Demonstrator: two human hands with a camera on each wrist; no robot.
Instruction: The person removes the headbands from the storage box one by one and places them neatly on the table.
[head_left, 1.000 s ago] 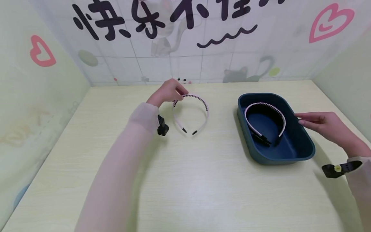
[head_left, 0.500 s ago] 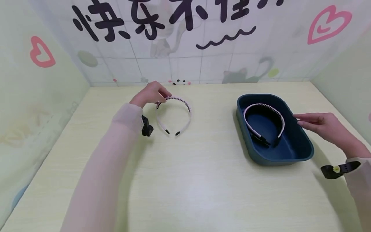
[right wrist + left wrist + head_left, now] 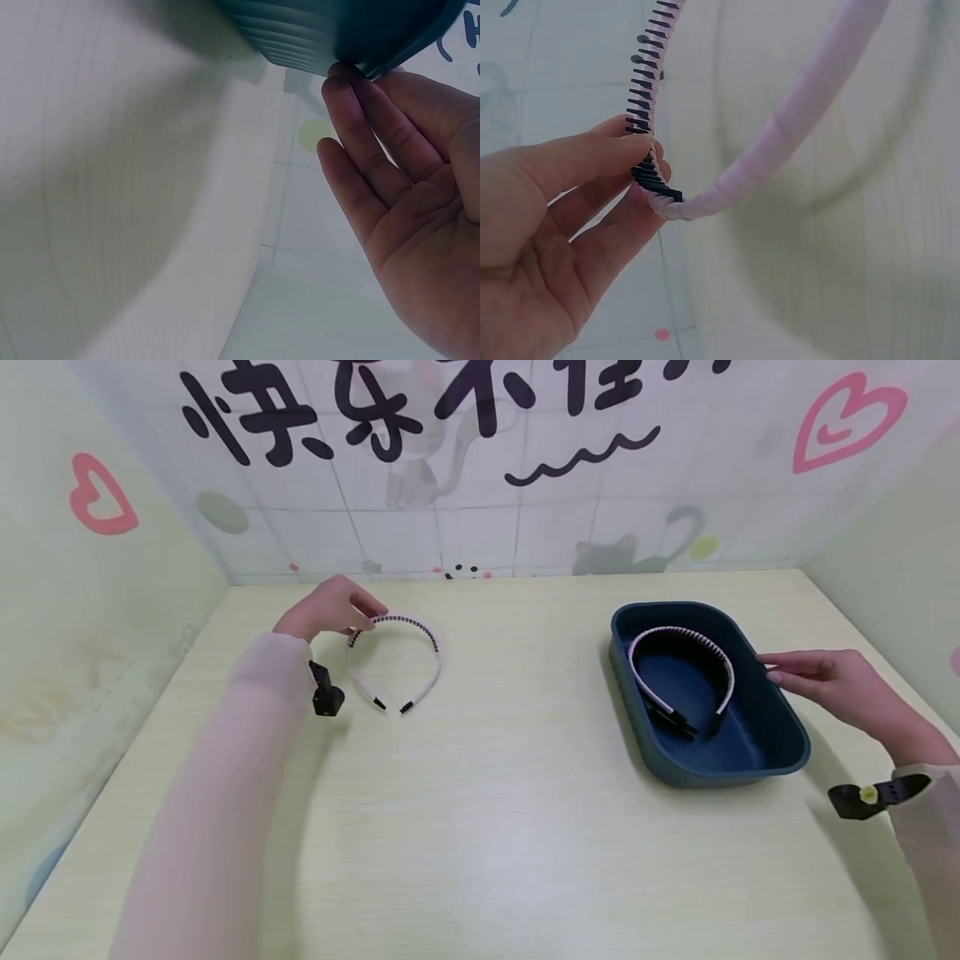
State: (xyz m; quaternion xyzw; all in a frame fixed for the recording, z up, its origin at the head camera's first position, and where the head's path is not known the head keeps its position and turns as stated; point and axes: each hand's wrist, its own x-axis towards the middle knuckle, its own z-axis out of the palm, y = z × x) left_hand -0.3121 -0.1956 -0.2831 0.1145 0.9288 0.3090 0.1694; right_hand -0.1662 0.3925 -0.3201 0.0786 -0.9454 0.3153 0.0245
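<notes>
My left hand pinches the upper left of a pale pink headband, thumb on one side and fingers on the other in the left wrist view. Dark comb-like teeth line the band's inner edge, and its two tips are black. The band's shadow falls on the tabletop. At the right, my right hand holds the right rim of a dark blue plastic bin between thumb and fingertips. Inside that bin, against its left side, lies at least one similar pink headband with black tips.
Both things are on a pale wood-grain table. A printed backdrop with black characters stands behind it, and pale side walls rise at left and right. A black strap device sits on each wrist.
My left hand has moved left with the headband, away from the bin. The right hand and the bin have stayed in place.
</notes>
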